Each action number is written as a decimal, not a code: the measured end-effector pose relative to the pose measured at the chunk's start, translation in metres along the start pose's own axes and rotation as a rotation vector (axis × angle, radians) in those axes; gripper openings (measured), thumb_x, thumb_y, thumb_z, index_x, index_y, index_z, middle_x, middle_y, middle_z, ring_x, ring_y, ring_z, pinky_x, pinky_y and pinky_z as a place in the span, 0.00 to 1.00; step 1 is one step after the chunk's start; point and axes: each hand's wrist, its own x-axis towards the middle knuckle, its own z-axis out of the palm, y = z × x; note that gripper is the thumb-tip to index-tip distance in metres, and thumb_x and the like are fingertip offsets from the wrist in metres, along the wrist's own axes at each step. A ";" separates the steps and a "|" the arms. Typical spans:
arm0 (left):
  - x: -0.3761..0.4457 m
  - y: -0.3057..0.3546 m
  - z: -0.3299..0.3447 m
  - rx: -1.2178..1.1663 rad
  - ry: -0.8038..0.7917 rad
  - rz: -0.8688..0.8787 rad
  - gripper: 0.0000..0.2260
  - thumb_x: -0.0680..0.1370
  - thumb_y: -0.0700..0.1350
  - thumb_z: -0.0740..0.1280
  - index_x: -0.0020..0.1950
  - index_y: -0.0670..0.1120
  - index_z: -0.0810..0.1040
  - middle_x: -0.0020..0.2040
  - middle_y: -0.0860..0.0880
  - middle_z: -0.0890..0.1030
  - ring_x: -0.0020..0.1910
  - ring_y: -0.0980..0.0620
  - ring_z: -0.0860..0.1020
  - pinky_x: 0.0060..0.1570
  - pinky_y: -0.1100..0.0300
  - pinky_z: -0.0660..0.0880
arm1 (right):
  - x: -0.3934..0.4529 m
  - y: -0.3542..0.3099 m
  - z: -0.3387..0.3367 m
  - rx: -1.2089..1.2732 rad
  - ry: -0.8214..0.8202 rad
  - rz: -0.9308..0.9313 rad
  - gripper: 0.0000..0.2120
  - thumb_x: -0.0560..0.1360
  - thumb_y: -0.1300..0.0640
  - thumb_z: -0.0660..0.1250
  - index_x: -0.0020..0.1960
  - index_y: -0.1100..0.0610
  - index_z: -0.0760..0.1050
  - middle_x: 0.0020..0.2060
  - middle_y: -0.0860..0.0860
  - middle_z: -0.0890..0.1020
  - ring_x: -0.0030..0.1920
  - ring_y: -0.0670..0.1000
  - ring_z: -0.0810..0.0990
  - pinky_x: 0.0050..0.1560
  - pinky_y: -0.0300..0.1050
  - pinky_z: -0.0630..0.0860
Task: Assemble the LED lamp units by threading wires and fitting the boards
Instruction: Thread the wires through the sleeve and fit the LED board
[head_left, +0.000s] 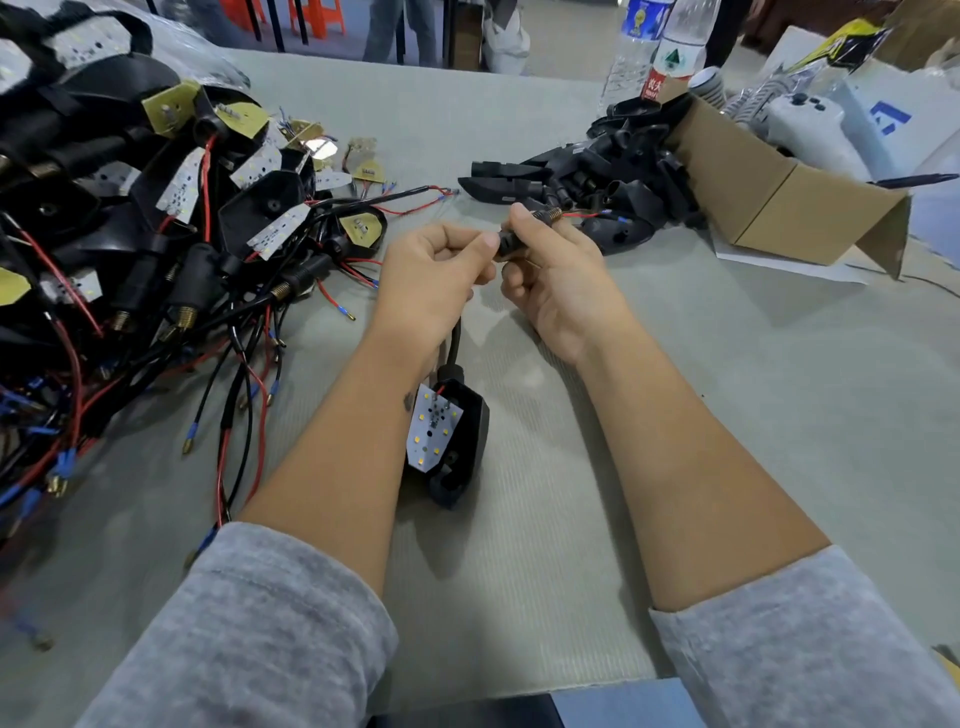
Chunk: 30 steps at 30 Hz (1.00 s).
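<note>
1. Lamp unit (451, 441) lies on the grey table (727, 395) between the two forearms, near the person's body, with its open face up. A white board (434, 427) dotted with small yellow lights sits tilted in the black shell, not yet flat in its seat.
2. Its long axis runs roughly toward and away from the person. The blunt end points at the person; the neck end points away, and a black cable (455, 345) climbs from that neck up to the hands.
3. Left hand (435, 273) is curled closed around the cable where it rises from the shell.
4. Right hand (553, 270) pinches a black sleeve (511, 243) with a brass spring tip (550, 213). Red and blue-tipped wires poke out past the spring, away from the person.
5. The step in hand looks like threading: the wires seem to be passing through the sleeve. Next, I judge, the sleeve must slide down the cable to the neck, and then the board needs pressing level into the shell.
6. Left of the hands lies a heap of wired units (156, 234), with loose red and black leads spilling toward the table edge.
7. Beyond the right hand sits a pile of empty black shells (597, 171), spilling from a cardboard box (769, 187). Two water bottles (654, 47) stand behind it.
</note>
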 end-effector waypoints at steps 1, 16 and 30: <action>-0.001 0.001 0.000 -0.007 0.000 0.007 0.07 0.78 0.43 0.69 0.40 0.48 0.77 0.25 0.57 0.78 0.29 0.64 0.76 0.34 0.67 0.71 | 0.000 0.000 0.000 -0.008 -0.004 -0.007 0.08 0.80 0.59 0.65 0.42 0.57 0.72 0.33 0.53 0.76 0.26 0.48 0.68 0.29 0.38 0.65; -0.005 0.009 -0.005 -0.112 -0.160 -0.084 0.09 0.78 0.36 0.64 0.49 0.50 0.71 0.36 0.50 0.85 0.31 0.57 0.80 0.34 0.67 0.74 | 0.006 0.003 -0.003 0.084 0.120 -0.029 0.07 0.80 0.56 0.65 0.45 0.57 0.71 0.32 0.53 0.72 0.23 0.46 0.67 0.26 0.37 0.63; -0.004 0.004 -0.003 -0.142 -0.174 -0.056 0.09 0.77 0.35 0.69 0.48 0.47 0.71 0.34 0.48 0.85 0.31 0.55 0.81 0.33 0.67 0.74 | 0.009 0.005 -0.002 0.010 0.042 0.001 0.10 0.78 0.56 0.67 0.40 0.57 0.73 0.29 0.49 0.74 0.25 0.46 0.70 0.32 0.42 0.64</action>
